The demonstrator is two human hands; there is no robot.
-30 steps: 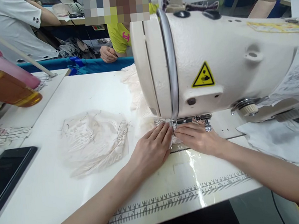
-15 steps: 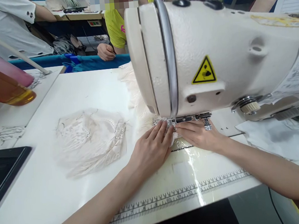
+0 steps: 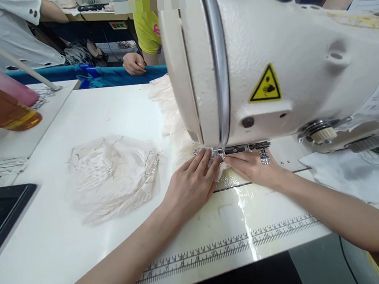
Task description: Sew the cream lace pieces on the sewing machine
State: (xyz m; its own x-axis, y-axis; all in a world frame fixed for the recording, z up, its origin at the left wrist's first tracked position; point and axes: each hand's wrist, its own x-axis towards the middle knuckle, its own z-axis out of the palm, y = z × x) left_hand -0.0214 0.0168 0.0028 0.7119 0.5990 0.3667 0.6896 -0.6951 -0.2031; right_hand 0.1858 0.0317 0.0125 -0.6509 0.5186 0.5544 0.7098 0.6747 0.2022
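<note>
My left hand (image 3: 190, 187) lies flat, fingers stretched out together, pressing a pale lace fabric piece (image 3: 175, 136) onto the bed of the cream sewing machine (image 3: 268, 60) just left of the presser foot (image 3: 222, 153). My right hand (image 3: 253, 169) lies flat on the same fabric right of the foot, fingertips nearly meeting the left ones. The fabric runs back under the machine head. The needle itself is hidden by the machine.
A heap of pale lace pieces (image 3: 113, 175) lies left on the white table (image 3: 87, 257). A printed ruler strip (image 3: 219, 250) runs along the front edge. A dark tablet (image 3: 0, 216) and an amber bottle (image 3: 4, 114) sit far left. Another person's hand (image 3: 133, 63) rests behind.
The view has shifted closer to the machine and slightly down. Both hands stay flat on the fabric by the presser foot, having edged a little toward the machine.
</note>
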